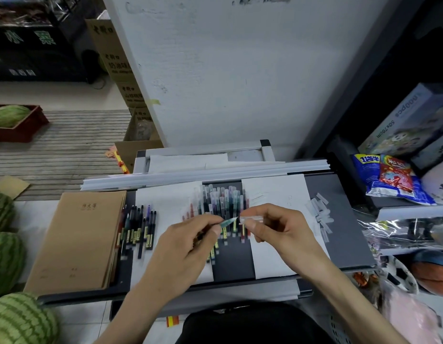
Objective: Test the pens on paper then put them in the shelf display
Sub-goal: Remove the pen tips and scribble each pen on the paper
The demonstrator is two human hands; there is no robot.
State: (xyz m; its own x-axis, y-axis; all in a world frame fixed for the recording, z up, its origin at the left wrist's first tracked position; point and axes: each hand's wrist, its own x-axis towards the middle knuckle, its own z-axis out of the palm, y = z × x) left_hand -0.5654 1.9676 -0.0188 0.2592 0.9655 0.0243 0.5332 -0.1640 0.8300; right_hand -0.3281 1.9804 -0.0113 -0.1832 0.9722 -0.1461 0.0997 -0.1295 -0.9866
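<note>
My left hand (188,240) pinches a green-tipped pen (229,221), its tip pointing right. My right hand (277,225) pinches a clear pen cap (251,218) just off that tip, a small gap between them. Under both hands lies a pile of capped coloured pens (221,202) on the dark tray (344,234). A second group of dark pens (138,227) lies to the left. White test paper (277,192) lies at the right, another sheet (166,197) at the left.
A brown notebook stack (79,239) fills the tray's left end. Loose clear caps (319,212) lie at the right. Shelves with snack bags (389,177) stand to the right. Watermelons (7,259) sit on the floor at the left.
</note>
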